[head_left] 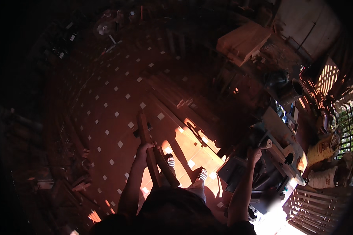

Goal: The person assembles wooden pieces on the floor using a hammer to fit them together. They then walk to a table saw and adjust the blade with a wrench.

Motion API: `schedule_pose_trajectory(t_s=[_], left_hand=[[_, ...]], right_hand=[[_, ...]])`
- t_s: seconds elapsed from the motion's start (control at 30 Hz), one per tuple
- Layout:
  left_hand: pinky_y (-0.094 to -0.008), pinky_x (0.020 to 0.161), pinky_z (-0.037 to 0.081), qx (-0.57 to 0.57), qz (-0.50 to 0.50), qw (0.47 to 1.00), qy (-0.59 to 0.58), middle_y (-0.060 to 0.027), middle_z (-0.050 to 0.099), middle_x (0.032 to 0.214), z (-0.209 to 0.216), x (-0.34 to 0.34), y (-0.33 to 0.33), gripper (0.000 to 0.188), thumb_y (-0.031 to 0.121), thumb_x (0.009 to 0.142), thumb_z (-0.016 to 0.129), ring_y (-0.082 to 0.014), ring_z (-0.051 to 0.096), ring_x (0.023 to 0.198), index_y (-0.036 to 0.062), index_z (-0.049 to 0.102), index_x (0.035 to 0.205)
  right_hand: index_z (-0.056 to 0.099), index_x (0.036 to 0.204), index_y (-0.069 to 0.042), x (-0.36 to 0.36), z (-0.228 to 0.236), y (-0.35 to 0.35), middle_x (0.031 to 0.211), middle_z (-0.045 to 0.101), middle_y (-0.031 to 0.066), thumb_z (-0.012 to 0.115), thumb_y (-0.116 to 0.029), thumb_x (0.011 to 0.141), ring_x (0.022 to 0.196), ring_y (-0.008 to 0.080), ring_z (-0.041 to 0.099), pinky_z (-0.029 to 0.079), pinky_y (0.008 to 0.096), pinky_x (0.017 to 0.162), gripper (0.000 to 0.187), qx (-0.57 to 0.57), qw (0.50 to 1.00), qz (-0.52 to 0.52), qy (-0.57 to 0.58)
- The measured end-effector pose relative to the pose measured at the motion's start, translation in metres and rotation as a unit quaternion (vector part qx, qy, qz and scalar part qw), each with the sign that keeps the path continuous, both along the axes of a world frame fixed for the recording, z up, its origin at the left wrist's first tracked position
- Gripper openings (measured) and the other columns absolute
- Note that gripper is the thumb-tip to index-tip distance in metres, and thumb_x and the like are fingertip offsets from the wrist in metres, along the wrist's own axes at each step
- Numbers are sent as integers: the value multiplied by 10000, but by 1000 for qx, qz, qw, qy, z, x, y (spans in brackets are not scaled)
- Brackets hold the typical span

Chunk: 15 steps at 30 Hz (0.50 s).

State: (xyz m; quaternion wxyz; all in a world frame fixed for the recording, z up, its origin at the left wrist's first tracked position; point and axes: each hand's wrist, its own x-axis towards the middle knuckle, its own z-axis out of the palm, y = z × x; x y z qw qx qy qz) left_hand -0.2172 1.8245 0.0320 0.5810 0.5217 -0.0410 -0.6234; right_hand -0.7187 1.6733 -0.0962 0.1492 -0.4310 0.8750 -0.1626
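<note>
My left hand [145, 149] is closed around a long wooden bar [144, 131], which slants over the floor in front of my body. A second, shorter wooden bar [166, 169] lies along its right side, close against my fingers; I cannot tell whether the hand grips it too. Off to the right, my right hand [255, 154] reaches forward with curled fingers beside a round, pale-ended piece [267, 143] at a dark machine [239, 166]. Shadow hides what these fingers close on.
Long boards [168, 92] lie ahead on the tiled floor [113, 129]. A large wooden block [245, 41] sits at the far right, with a dark cylinder [292, 91] nearer. Sacks [323, 149] and a slatted wooden rack [315, 207] stand at right. Loose timber [82, 182] lies at left.
</note>
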Motion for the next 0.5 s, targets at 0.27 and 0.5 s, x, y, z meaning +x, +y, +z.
schedule_pose_trajectory(t_s=[0.27,0.5], left_hand=[[-410,772,573,-55,85,994,-35,-127,635,865,-23,162,-7,179,109,831,626,-255,675,833,22,596,986],[-417,769,587,-24,75,990,-114,-113,629,865,-37,291,-59,224,96,810,637,-254,677,815,21,596,1017]], right_hand=[[684,1180,75,100,57,-9,1011,732,291,689,-458,926,912,477,717,575,566,764,591,-206,976,25,71],[712,870,46,478,129,-22,811,755,107,851,-157,840,670,137,661,527,301,631,247,72,844,259,-465]])
